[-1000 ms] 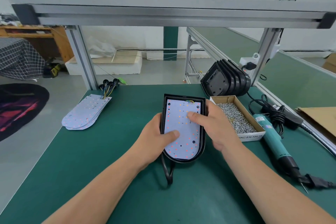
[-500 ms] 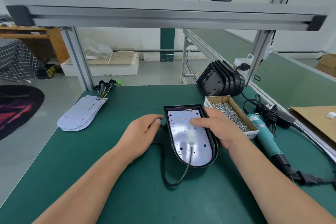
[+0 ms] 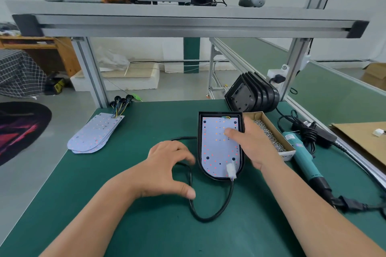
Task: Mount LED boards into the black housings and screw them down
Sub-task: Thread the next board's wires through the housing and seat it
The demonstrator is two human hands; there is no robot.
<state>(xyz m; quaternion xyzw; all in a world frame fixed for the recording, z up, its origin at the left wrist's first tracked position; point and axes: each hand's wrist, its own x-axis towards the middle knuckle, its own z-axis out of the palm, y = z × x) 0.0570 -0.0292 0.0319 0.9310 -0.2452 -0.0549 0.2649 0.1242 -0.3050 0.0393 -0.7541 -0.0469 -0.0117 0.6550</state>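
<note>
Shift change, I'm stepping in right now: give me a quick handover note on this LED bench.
Left hand arched over the black cable, gripping nothing. Right hand: forefinger presses the LED board, which lies in the black housing. White connector rests on the board.
Done: board seated.
Left: drive screws from the screw box with the electric screwdriver; spare boards and empty housings wait behind.

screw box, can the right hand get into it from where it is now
Probably yes. The screw box lies open-topped right beside the right hand, which rests a finger on the LED board; nothing stands between them.
</note>
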